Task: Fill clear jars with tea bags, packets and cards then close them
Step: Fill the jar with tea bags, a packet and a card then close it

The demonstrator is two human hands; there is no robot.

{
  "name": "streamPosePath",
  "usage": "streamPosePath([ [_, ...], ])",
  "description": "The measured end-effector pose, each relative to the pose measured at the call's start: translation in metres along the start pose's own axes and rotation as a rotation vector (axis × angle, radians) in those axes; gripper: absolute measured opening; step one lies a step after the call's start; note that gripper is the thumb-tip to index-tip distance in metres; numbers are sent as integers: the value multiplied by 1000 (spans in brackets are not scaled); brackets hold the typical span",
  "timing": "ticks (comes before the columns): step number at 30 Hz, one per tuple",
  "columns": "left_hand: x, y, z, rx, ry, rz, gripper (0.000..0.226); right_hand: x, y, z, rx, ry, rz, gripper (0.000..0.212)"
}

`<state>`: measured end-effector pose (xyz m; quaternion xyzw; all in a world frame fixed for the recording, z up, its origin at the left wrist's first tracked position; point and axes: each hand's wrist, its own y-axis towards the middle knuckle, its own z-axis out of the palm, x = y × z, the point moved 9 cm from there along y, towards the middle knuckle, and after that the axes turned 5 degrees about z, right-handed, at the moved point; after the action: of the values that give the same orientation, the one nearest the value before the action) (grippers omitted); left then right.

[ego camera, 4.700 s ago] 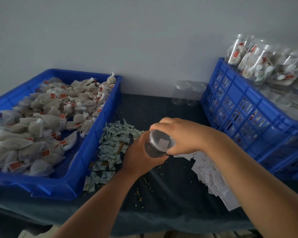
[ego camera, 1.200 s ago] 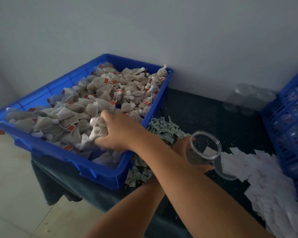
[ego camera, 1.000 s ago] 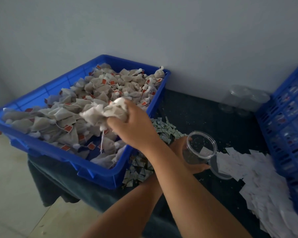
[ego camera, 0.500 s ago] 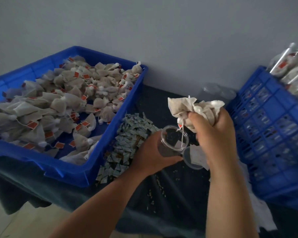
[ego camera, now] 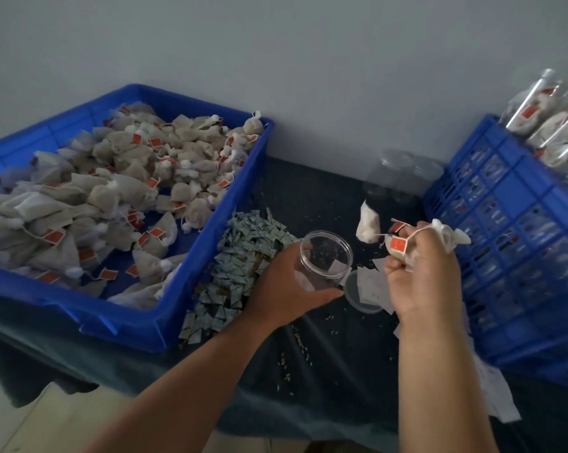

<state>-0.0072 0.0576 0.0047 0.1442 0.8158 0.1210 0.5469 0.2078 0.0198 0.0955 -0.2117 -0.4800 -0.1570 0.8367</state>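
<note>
I see the left hand (ego camera: 289,284) gripping a clear round plastic jar (ego camera: 325,259) from the side, thumb along the near wall and fingers curled round the far wall. The jar has no lid, its mouth is tilted up toward the camera, and a small white square piece (ego camera: 336,265) lies inside against the wall. The right hand (ego camera: 421,273) is just right of the jar, level with it and not touching it. Its fingers are curled tightly on a bunch of beige mesh tea bags (ego camera: 446,235) with red paper tags (ego camera: 398,245). One dangling tea bag (ego camera: 368,223) of that bunch hangs out on its string above and left of the right knuckles, beyond the jar mouth; I cannot tell whether it touches anything. Between the two hands, just below the jar, a clear round lid (ego camera: 354,297) lies flat on the dark cloth-covered table (ego camera: 325,354). It is partly covered by loose white paper cards (ego camera: 371,284) that continue under the right wrist. Directly left of the left hand is a heap of small grey-green printed packets (ego camera: 243,256). Left of that sits a shallow blue plastic tray (ego camera: 207,237) piled with loose tea bags (ego camera: 112,191). Right of the right hand stands a blue slatted plastic crate (ego camera: 521,243) with filled jars (ego camera: 554,132) on top. Blurred empty clear jars (ego camera: 398,173) stand beyond both hands.
</note>
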Motion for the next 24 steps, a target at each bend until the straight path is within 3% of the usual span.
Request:
streamPosePath([
  [3, -1, -1, 0, 4, -2, 16, 86, -3, 6, -12, -7, 9, -1, 16],
  [5, -1, -1, 0, 8, 5, 17, 83, -6, 13, -16, -11, -125, -21, 17],
  [8, 2, -1, 1, 12, -3, 20, 85, -10, 34, -25, -65, -725, -76, 25],
  [11, 4, -1, 2, 24, 4, 19, 93, -37, 58, -14, 93, -1433, -112, 17],
  [14, 6, -1, 3, 36, 0, 2, 99, -69, 68, -5, 225, -1664, -97, 17],
  [18, 3, -1, 2, 36, 1, -5, 97, -63, 70, -3, 126, -1586, -202, 23],
  [22, 0, -1, 1, 32, -3, 1, 93, -26, 56, -27, -3, -900, -140, 27],
  [24, 2, 0, 1, 26, 0, 4, 92, -5, 42, -31, 19, -612, -142, 23],
])
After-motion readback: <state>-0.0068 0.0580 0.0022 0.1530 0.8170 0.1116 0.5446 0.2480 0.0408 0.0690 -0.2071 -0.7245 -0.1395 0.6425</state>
